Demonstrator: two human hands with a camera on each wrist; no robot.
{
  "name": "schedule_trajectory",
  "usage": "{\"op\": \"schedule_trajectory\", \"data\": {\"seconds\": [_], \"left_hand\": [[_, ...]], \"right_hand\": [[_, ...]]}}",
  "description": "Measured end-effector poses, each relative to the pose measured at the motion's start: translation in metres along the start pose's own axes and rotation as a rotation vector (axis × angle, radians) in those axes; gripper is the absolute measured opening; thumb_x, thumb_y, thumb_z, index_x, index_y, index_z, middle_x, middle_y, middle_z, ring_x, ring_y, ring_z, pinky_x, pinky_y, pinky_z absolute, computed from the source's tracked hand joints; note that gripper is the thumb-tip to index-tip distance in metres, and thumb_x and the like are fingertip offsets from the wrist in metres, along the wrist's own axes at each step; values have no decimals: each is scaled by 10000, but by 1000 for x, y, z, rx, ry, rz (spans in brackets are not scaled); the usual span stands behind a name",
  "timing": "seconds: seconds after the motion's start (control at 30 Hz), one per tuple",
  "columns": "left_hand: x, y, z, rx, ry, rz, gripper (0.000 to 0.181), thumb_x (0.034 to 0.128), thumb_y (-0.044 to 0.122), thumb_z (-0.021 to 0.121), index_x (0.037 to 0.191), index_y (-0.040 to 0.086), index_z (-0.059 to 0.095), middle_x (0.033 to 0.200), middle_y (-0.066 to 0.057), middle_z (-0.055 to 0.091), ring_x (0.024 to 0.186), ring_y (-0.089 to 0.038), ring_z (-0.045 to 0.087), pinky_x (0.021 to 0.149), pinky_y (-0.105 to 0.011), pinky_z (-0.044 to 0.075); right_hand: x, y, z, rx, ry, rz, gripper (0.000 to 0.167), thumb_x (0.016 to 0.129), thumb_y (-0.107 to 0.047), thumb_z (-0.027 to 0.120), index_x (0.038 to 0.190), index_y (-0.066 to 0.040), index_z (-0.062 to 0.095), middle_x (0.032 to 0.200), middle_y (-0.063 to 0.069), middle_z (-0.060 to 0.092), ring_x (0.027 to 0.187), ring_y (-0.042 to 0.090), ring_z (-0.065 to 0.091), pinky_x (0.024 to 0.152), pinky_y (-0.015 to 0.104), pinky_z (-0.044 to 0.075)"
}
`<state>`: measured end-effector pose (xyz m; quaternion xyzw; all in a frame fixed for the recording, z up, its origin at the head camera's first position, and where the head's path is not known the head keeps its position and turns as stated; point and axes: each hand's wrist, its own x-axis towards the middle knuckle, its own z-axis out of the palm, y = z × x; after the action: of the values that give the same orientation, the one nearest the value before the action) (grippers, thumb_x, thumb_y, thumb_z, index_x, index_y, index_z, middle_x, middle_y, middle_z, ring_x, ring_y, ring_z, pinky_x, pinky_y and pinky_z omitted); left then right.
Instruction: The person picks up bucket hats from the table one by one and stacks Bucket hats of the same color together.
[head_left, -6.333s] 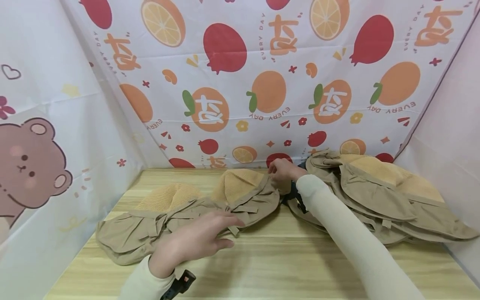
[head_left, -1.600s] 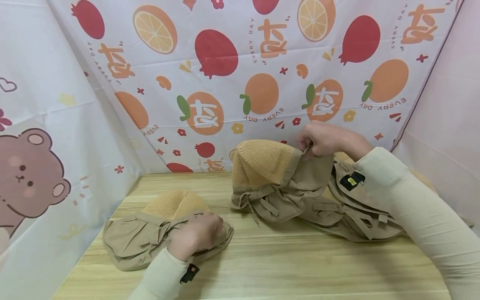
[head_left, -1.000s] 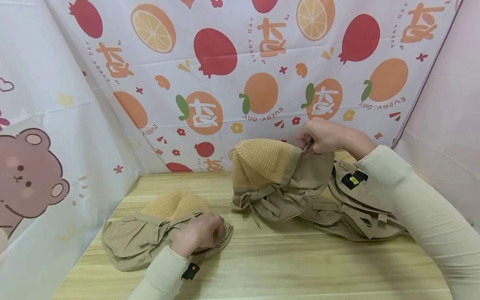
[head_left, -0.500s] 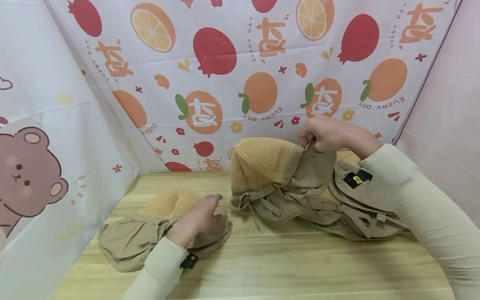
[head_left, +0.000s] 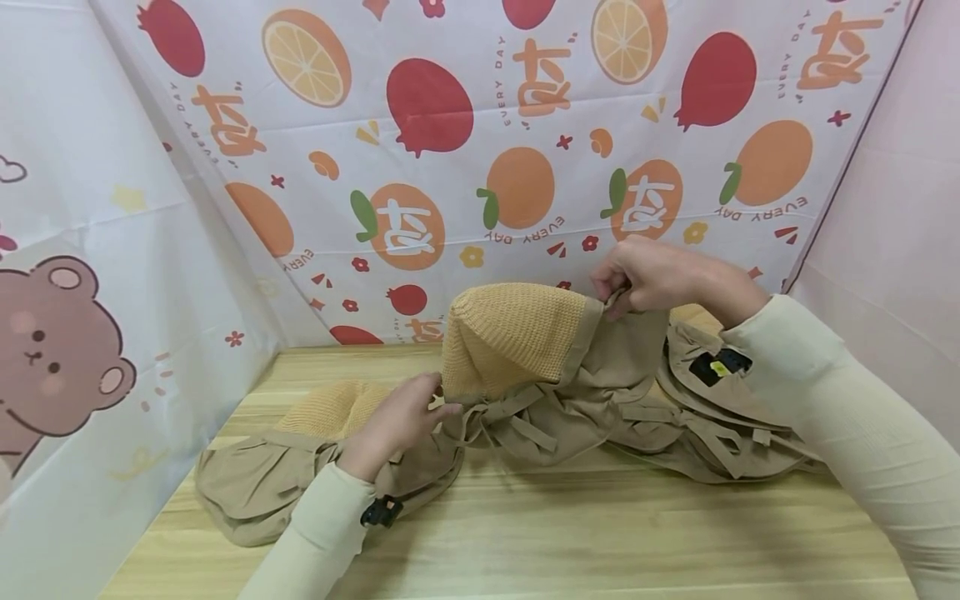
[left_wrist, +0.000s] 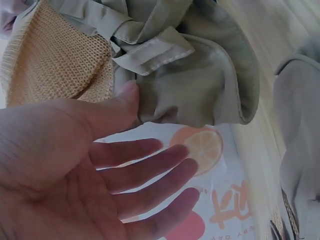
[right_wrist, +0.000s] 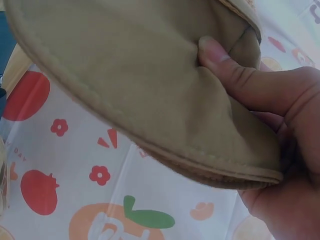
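A hat with a yellow woven crown (head_left: 517,333) and a khaki brim (head_left: 622,350) is held up in the middle of the head view. My right hand (head_left: 660,275) pinches its brim at the upper right; in the right wrist view the thumb of that hand (right_wrist: 280,105) presses the khaki cloth (right_wrist: 125,75). At the hat's lower left is my left hand (head_left: 397,421). In the left wrist view the thumb of this hand (left_wrist: 70,150) touches the cloth beside the bow (left_wrist: 155,50), and its other fingers are spread and nearly straight.
Another such hat (head_left: 262,475) lies on the wooden table (head_left: 480,542) at the left, partly behind the left hand. Several overlapping hats (head_left: 720,433) lie at the right, partly behind the right arm. A fruit-print cloth (head_left: 465,175) hangs behind the table.
My left hand has left the left hat and moved up and right to the raised hat. Earlier the right hand lifted this hat; its left side has now shifted slightly left and down.
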<state>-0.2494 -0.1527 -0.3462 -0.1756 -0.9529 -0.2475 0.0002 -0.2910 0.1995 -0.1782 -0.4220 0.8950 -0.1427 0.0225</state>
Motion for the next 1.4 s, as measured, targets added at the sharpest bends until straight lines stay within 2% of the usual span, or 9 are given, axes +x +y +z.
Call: {"op": "schedule_trajectory", "data": {"seconds": [0.23, 0.4, 0.53, 0.67, 0.77, 0.87, 1.13, 1.23, 1.4], "left_hand": [[3, -5, -6, -76, -15, 32, 149, 950, 122, 735, 1041, 6, 718, 954, -119, 768, 869, -202, 719, 758, -359, 594], [1, -10, -16, -62, -21, 46, 88, 930, 72, 747, 878, 8, 714, 814, -91, 752, 713, -121, 640, 641, -290, 524], [-3, -14, -27, -51, -26, 55, 112, 915, 48, 751, 824, 21, 692, 777, -63, 731, 691, -112, 603, 633, -288, 498], [-4, -17, -37, -40, -39, 78, 61, 912, 26, 734, 867, 10, 695, 769, -60, 700, 679, -117, 573, 617, -289, 483], [-6, -20, -44, -43, -55, 82, 26, 919, 11, 709, 898, 5, 695, 754, -54, 676, 658, -115, 549, 596, -281, 463], [-9, -23, -50, -35, -65, 63, 102, 923, 7, 689, 832, 22, 645, 717, -45, 612, 627, -127, 502, 573, -280, 424], [-16, -28, -68, -24, -42, 61, 35, 962, 18, 606, 981, -3, 626, 817, -80, 608, 717, -173, 528, 629, -310, 448], [-18, -30, -72, -22, -24, 64, 17, 965, 8, 617, 951, 0, 621, 823, -88, 621, 724, -171, 531, 638, -310, 449], [-22, -33, -76, -25, -4, 60, 110, 954, -5, 645, 868, 20, 582, 847, -99, 653, 740, -167, 549, 645, -313, 463]], "right_hand": [[-1, 0, 3, 5, 25, -21, 315, 810, 47, 819, 711, -96, 556, 559, -103, 391, 544, 5, 358, 536, 183, 340], [1, 2, 6, 45, -1, 12, 272, 816, 31, 823, 730, -87, 593, 569, -84, 468, 541, 15, 402, 531, 193, 373], [3, 3, 10, 95, -41, 59, 259, 822, 34, 819, 732, -71, 599, 575, -62, 493, 543, 30, 417, 528, 196, 385], [4, 2, 13, 99, -54, 88, 266, 830, -3, 828, 736, -76, 591, 582, -59, 478, 550, 42, 409, 533, 203, 381], [5, 3, 18, 33, -43, 75, 250, 827, -52, 845, 746, -104, 614, 599, -74, 457, 571, 47, 395, 549, 212, 369], [8, 5, 23, -2, -43, 53, 216, 831, -88, 851, 761, -129, 652, 611, -78, 427, 586, 52, 365, 560, 215, 333], [15, 9, 33, 58, -52, 11, 139, 874, -119, 824, 806, -136, 705, 666, -58, 581, 612, 59, 410, 584, 224, 348], [18, 10, 37, 60, -46, -9, 106, 884, -130, 815, 823, -135, 729, 674, -59, 602, 603, 59, 418, 581, 226, 350], [23, 10, 43, 44, -53, -27, 212, 882, -131, 819, 737, -121, 664, 612, -91, 425, 567, 32, 326, 564, 219, 298]]}}
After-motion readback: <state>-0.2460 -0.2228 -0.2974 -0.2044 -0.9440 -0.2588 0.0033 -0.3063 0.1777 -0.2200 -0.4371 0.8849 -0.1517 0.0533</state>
